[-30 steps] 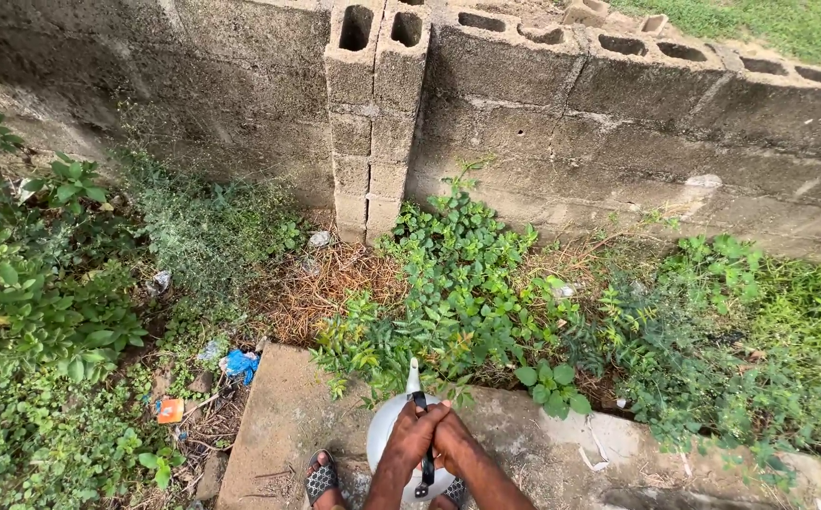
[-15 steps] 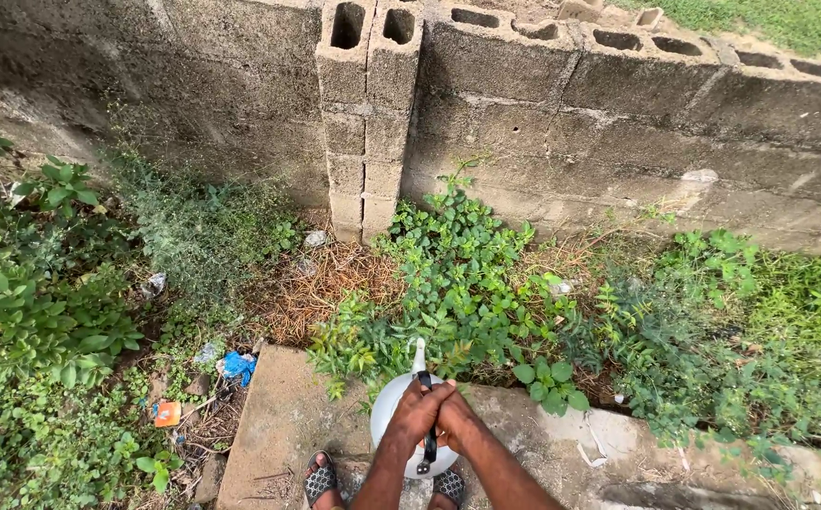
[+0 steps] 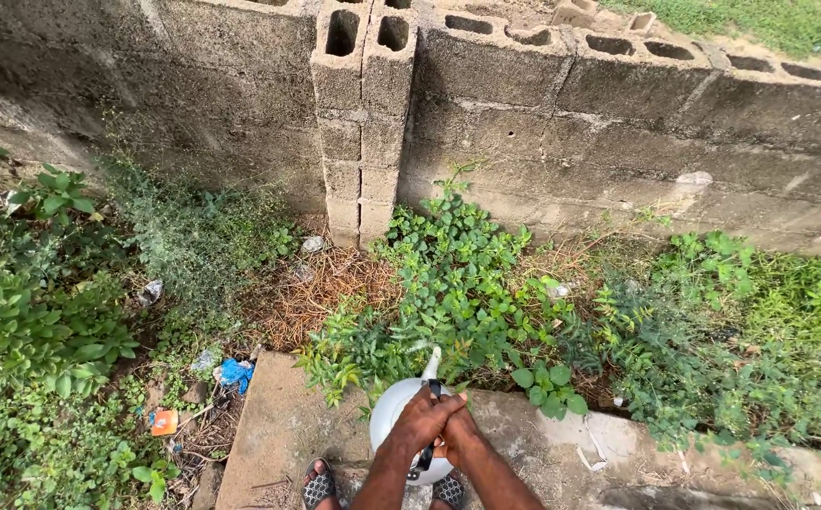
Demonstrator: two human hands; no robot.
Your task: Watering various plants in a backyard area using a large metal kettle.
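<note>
A round white sprayer bottle (image 3: 393,416) with a thin white nozzle on top sits low in the middle, over a concrete slab (image 3: 278,444) beside green weeds (image 3: 457,274). The left hand (image 3: 422,422) and right hand (image 3: 459,430) are pressed together, both wrapped tight around its black handle (image 3: 426,457).

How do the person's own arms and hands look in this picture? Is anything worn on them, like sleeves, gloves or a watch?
Both forearms are bare as far as the view shows: no sleeves reach them. The left hand and the right hand wear no gloves. No watch, bracelet or ring is visible, though the hands overlap, so some fingers are hidden. Lower down, the feet wear dark patterned sandals.
</note>
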